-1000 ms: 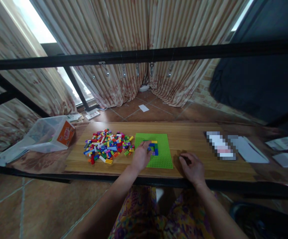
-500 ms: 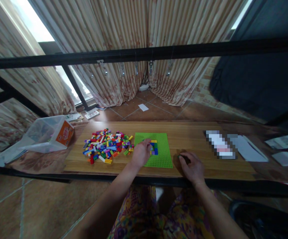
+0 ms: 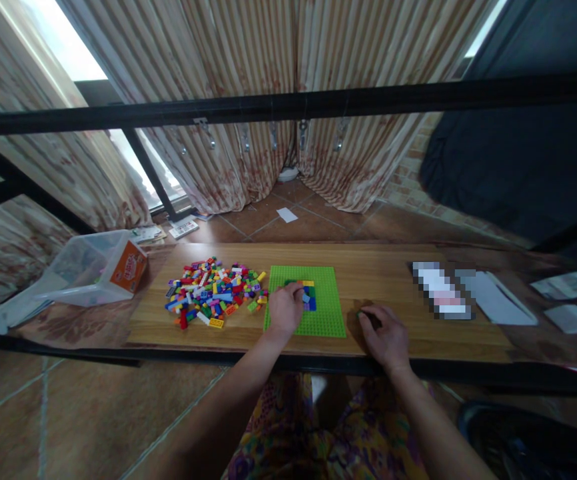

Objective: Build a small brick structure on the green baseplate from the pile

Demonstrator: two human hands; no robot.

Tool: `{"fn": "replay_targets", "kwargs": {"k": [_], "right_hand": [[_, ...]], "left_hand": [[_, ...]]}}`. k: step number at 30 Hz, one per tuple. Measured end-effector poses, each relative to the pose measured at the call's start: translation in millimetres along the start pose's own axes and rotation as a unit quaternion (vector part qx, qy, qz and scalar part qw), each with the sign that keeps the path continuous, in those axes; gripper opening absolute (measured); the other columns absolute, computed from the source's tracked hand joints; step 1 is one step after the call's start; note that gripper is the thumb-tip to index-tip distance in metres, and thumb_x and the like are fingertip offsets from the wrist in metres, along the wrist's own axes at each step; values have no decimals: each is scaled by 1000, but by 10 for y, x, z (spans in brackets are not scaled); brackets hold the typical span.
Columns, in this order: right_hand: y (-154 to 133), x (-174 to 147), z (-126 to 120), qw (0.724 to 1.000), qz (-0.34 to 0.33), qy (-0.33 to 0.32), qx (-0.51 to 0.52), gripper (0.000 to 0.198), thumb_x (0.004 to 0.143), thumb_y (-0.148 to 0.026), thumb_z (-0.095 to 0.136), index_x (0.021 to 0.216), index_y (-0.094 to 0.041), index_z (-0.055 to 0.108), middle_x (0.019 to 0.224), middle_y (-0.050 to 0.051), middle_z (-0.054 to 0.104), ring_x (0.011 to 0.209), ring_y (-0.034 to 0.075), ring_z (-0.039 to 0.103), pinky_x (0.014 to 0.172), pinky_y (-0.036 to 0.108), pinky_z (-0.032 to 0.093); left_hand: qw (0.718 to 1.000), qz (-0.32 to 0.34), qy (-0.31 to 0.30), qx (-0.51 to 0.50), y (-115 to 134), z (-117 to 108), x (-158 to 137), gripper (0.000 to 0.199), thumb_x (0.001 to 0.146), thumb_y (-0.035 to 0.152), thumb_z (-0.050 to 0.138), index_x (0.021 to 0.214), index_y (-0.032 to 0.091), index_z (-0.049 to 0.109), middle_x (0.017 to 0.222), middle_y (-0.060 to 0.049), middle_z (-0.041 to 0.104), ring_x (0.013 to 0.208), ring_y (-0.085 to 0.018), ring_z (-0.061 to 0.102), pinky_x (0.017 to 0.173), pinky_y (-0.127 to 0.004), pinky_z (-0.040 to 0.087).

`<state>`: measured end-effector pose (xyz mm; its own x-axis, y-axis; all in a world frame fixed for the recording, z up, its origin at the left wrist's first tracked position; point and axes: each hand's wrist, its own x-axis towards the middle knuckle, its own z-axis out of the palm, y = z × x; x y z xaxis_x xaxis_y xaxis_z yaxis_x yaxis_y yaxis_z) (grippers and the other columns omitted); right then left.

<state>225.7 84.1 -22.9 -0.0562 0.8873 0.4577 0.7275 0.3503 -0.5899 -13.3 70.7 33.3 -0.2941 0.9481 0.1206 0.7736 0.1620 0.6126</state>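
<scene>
On the green studded baseplate (image 3: pixel 328 320), colored building bricks form a small block outline, with blue bricks (image 3: pixel 312 305) on its right side and a yellow brick (image 3: pixel 309 284) at its back. My left hand (image 3: pixel 285 310) is over the outline's left side, fingers pinched together. A light blue brick (image 3: pixel 306 299) shows at its fingertips, tilted against the others; the fingers partly hide it and the outline. Right of the baseplate, my right hand (image 3: pixel 386 335) rests on the table with curled fingers. A tiny green brick (image 3: pixel 359 314) shows at its thumb and fingertip.
A loose pile of colored bricks (image 3: pixel 213 293) lies left of the baseplate on the wooden table (image 3: pixel 383 267). Farther left stands a clear plastic bin (image 3: pixel 86 267) with an orange label. A pixelated sheet (image 3: pixel 441 290) and white papers (image 3: pixel 503 300) lie right. A black rail (image 3: pixel 278 110) crosses behind.
My left hand has shifted slightly right and toward me over the brick outline, and the light blue brick shows more clearly. My right hand has stayed in place.
</scene>
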Motion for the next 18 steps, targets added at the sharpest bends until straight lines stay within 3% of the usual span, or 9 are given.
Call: {"fn": "replay_targets", "kwargs": {"k": [5,11,18], "right_hand": [[-10,1,-2,1000,3,-1,-2,26,83,-42,54,86,-21,68,91,8,68,87,22,62,82,38,50],[15,-6,12,1000,-2,-2,-5,27,83,-43,53,86,-21,68,92,8,68,88,22,62,83,38,49],[-10,-3,12,1000,-2,8,-15,26,84,-42,53,85,-21,68,91,8,68,87,22,63,83,37,49]], "left_hand": [[997,35,26,65,-6,10,-44,26,92,21,48,99,23,73,91,-4,74,86,-20,62,83,-33,45],[987,110,-24,111,-70,-63,-58,32,86,7,47,98,23,72,94,-5,71,89,-20,59,85,-35,41],[974,146,-58,165,-83,-156,-100,33,86,10,47,106,25,68,99,-6,67,97,-24,54,84,-38,39]]}}
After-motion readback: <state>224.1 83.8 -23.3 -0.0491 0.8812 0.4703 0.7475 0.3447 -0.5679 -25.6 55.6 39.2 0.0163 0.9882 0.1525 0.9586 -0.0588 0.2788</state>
